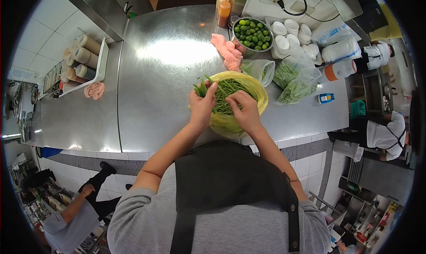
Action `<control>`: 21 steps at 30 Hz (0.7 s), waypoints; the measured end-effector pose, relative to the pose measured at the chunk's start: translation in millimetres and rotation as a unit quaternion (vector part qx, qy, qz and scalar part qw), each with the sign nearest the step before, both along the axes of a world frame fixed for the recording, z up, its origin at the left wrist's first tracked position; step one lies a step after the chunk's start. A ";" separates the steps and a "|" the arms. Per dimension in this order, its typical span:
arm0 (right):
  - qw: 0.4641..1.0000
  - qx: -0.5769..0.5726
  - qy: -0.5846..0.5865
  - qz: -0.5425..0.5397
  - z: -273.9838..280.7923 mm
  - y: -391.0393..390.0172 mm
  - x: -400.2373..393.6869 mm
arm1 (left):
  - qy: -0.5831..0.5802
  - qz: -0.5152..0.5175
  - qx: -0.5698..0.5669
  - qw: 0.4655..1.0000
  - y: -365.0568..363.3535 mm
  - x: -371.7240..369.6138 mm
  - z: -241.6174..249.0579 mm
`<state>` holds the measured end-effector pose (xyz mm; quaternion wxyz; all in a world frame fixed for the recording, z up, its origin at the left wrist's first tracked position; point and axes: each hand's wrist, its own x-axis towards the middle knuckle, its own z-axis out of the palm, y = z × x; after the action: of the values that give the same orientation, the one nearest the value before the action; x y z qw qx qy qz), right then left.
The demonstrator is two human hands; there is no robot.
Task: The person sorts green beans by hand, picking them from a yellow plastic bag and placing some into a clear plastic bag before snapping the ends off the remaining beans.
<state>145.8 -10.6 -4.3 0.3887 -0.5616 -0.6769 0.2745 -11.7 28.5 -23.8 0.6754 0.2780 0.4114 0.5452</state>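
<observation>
Left hand [202, 107] is closed around a bunch of green beans [224, 94] over the yellow bag [259, 96], which sits at the near edge of the steel desk [155, 76]. Right hand [245, 112] rests curled in the beans; whether it grips any cannot be told. Just behind: pink cloth [227, 52], bowl of limes [253, 33], clear bags of greens [295, 79].

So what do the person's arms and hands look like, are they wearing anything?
Both arms have grey sleeves pushed up to about the elbow, so the forearms are bare. The left hand and the right hand are bare too, with no gloves; I see no rings or watch. A dark apron with straps lies over the grey top.
</observation>
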 end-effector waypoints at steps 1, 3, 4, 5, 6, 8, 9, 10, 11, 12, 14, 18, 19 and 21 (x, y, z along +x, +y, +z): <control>1.000 0.000 0.000 -0.001 6.2 -1.5 -3.8 | 0.000 -0.001 0.000 1.000 1.0 -0.5 2.4; 0.994 0.088 0.054 0.042 16.3 -7.3 -11.8 | -0.020 -0.026 -0.066 0.997 2.8 -2.9 8.7; 0.994 0.086 0.054 0.043 19.0 -9.5 -13.1 | -0.020 -0.025 -0.067 0.997 5.4 -4.3 8.3; 0.992 0.107 0.061 0.027 21.2 -10.7 -14.2 | -0.054 -0.028 -0.119 0.991 9.9 -5.6 7.9; 0.989 0.129 0.068 0.011 22.3 -10.8 -14.8 | -0.087 -0.032 -0.169 0.981 12.6 -7.4 7.8; 0.996 0.074 0.040 -0.005 14.9 -4.1 -6.0 | -0.092 -0.056 -0.162 0.981 14.1 -13.4 3.6; 1.000 0.019 0.012 -0.022 7.9 -0.5 2.0 | -0.095 -0.081 -0.155 0.980 14.7 -14.2 2.0; 1.000 0.019 0.011 -0.022 -4.5 1.0 14.3 | -0.096 -0.082 -0.155 0.980 13.4 -13.1 2.3; 0.995 -0.069 -0.074 0.007 -21.4 1.4 29.8 | -0.106 -0.111 -0.153 0.976 10.0 -12.4 2.9; 0.974 -0.155 -0.158 0.038 -33.8 1.8 40.3 | -0.115 -0.139 -0.151 0.972 6.6 -13.1 3.5; 0.974 -0.135 -0.180 -0.001 -46.0 3.3 51.1 | -0.183 -0.197 -0.174 0.947 -0.7 -17.5 -7.5; 0.970 -0.097 -0.201 -0.094 -47.0 10.7 53.5 | -0.194 -0.318 -0.219 0.902 -33.8 -20.5 -7.1; 0.970 -0.096 -0.200 -0.096 -42.6 13.1 50.3 | -0.136 -0.354 -0.220 0.899 -42.0 -21.2 -3.8; 0.958 -0.127 -0.230 -0.112 -34.3 16.9 43.1 | -0.130 -0.371 -0.208 0.895 -54.8 -17.5 -3.5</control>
<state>188.8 6.4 -38.6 0.1761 -0.7268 -0.6402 0.1759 -29.2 -26.3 -27.3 0.9187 0.1901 0.2910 0.1878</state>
